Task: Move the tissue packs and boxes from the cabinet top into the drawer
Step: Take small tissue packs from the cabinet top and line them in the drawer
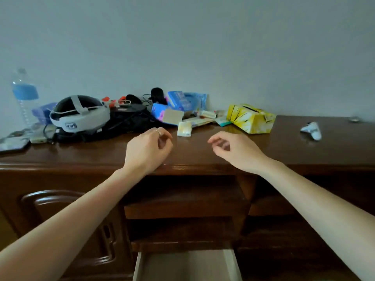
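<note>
A yellow tissue box [251, 118] stands on the dark wooden cabinet top [203, 153] at the right of the pile. A small pale tissue pack [184, 128] lies near the middle, just beyond my hands. Behind it sit a blue flowered tissue pack [160, 113] and taller blue packs [186, 101] against the wall. My left hand [149, 151] and my right hand [236, 151] hover over the front of the top, fingers loosely curled, holding nothing. The pale drawer [187, 264] stands pulled out below, at the bottom of the view.
A white and black headset [80, 114] with black cables lies at the left, beside a water bottle [25, 98] and a phone [14, 142]. A white controller [311, 129] rests at the far right. Small flat boxes [207, 115] lie between the packs and the yellow box.
</note>
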